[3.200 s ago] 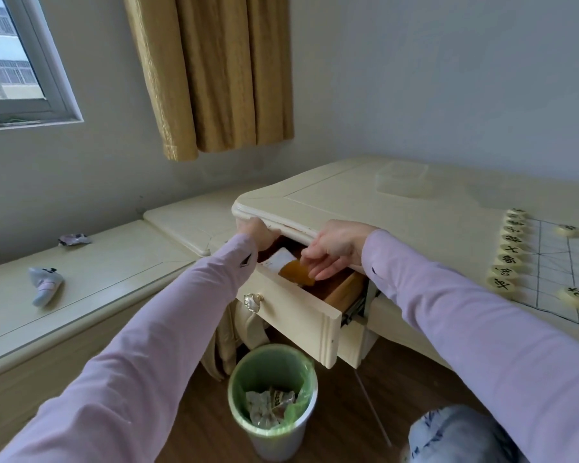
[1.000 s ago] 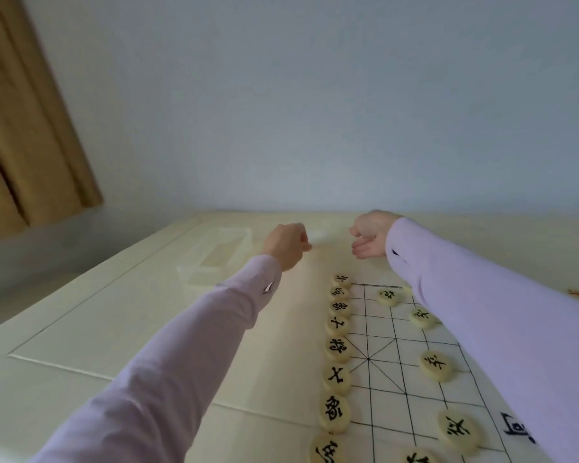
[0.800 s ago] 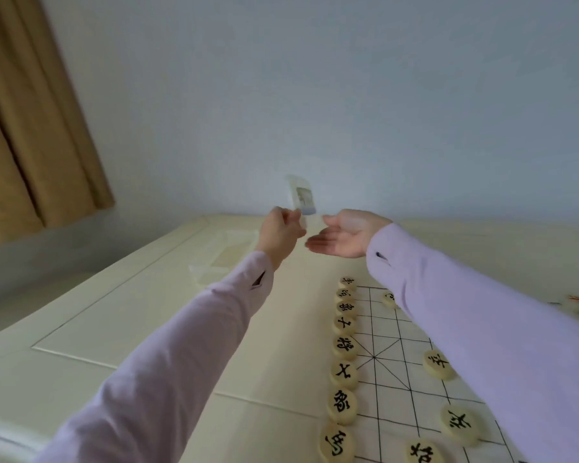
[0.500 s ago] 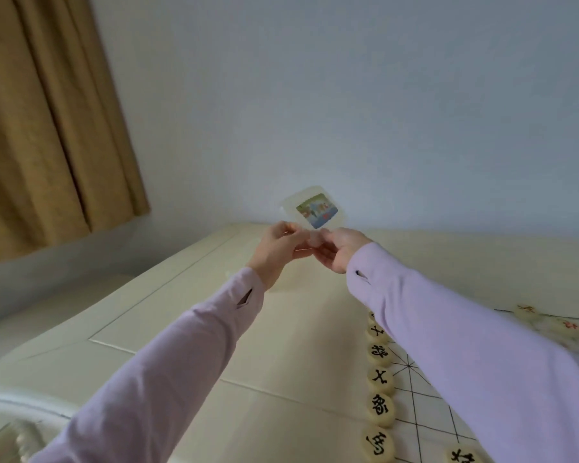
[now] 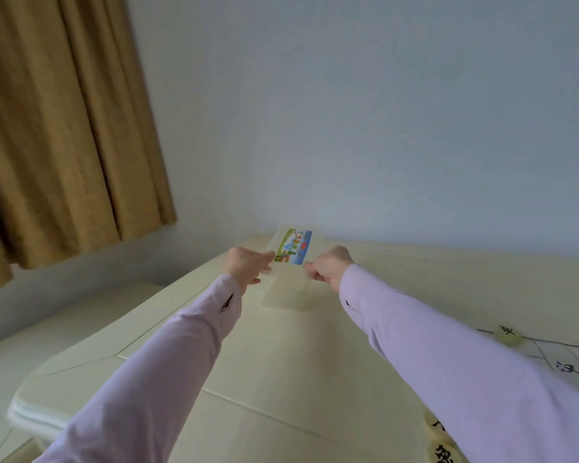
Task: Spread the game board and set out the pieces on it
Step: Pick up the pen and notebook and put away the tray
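**Operator:** How far along am I?

**Spotter:** Well along, by the look of it. Your game board [image 5: 554, 355] lies spread flat on the table [image 5: 281, 396], at the far right of the view. Round pieces sit on it: one piece [image 5: 508, 336] at its far corner and two more pieces [image 5: 443, 453] along the near edge. Your right sleeve [image 5: 482, 379] covers most of the board, so I cannot tell whether every piece is in place.

**Operator:** And my hands?

**Spotter:** Neither is on the board. You hold a clear plastic case [image 5: 293, 247] with a colourful label up above the far end of the table. Your left hand [image 5: 248, 265] pinches its left edge between thumb and fingers. Your right hand [image 5: 328, 267] has its fingers curled at the lower right corner and seems to pinch it too, though the blur makes that less sure.

**Operator:** What is left, then?

**Spotter:** I judge that spreading the board is done. Check the rows for gaps, and see whether that case holds any remaining pieces. A pale translucent shape [image 5: 286, 295] lies on the table under your hands, but it is too blurred to name.
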Tool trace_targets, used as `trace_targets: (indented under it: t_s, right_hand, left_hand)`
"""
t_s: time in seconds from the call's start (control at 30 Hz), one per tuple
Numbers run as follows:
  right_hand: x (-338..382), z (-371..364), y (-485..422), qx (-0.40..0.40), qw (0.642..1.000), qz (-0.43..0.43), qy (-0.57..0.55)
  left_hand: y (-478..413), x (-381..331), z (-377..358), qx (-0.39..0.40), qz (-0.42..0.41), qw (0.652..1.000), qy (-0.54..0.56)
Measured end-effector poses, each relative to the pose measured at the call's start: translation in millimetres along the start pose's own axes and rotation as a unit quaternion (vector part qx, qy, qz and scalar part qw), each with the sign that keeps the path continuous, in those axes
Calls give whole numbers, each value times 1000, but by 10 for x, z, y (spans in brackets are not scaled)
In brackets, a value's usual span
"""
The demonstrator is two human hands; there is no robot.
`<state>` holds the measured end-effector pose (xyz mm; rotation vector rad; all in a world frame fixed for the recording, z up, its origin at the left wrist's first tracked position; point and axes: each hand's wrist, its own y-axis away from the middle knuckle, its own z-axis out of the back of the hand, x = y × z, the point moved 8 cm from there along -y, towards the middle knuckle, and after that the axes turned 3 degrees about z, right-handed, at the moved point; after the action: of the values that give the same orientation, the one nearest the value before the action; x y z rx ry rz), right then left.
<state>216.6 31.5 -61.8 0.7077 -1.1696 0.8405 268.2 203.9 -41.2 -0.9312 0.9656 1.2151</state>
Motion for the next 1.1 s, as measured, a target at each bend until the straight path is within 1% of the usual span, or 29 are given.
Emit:
trace_targets:
  t_s: [0.13, 0.3, 0.43, 0.6, 0.73, 0.9, 1.03, 1.1]
  right_hand:
    - [-115, -60, -20, -5, 998, -8, 62]
    - [-261, -171, -51, 22, 998, -36, 49]
    - [-302, -177, -31, 14, 998, -51, 30]
    - [-293, -189, 20, 22, 997, -59, 40]
    - [-323, -202, 59, 44, 996, -78, 28]
    - [-316, -85, 105, 63, 993, -90, 51]
    - [-270, -62, 86, 57, 992, -65, 93]
    - [-256, -71, 67, 57, 993, -50, 96]
  left_hand:
    - [-161, 177, 1, -11, 42, 998, -45]
    - [-186, 384, -46, -7, 92, 995, -35]
    - [-169, 397, -46, -4, 97, 995, -26]
    - [-186, 425, -32, -1, 98, 995, -26]
    - [-161, 404, 12, -4, 99, 992, -72]
    - [-116, 354, -60, 45, 120, 988, -87]
    - [-96, 365, -116, 57, 126, 987, -83]
    - [-89, 363, -120, 55, 123, 987, -81]
